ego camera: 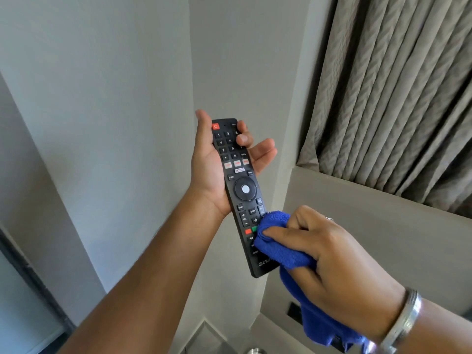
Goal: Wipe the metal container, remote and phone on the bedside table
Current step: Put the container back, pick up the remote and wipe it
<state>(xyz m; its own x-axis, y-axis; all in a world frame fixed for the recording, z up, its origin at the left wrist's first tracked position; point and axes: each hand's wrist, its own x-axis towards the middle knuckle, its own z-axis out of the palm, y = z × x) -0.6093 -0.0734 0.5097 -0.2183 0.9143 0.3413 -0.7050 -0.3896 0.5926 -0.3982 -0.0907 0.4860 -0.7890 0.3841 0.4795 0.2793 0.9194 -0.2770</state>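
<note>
Remote step in hand, as I read it. My left hand (pixel 217 169) holds the remote (pixel 241 192) up in the air, well above the counter, buttons toward me, power button at the far end. Thumb lies along its left edge, fingers curl up round the right side near the number keys; the remote rests in the palm, tilted with its near end lower and to the right.

My right hand (pixel 332 256) is closed around a folded blue cloth (pixel 281 249), thumb pinning it from the left, and the cloth presses on the lower right part of the button face, over the coloured keys and just beside the volume rocker. The rest of the cloth hangs down under the palm. A ring and bangles (pixel 401 325) on that side.

Upper keypad looks untouched by the cloth at this moment; I judge the wipe about midway on this item at best. Next move calls for drawing the cloth up the face toward the far end, light pressure so no keys get pressed hard, then the sides and back.

Metal container: only a sliver of something shiny (pixel 255 350) at the bottom edge, cannot tell for sure. Phone not in view. Grey curtain (pixel 396 85) far right, wall behind
</note>
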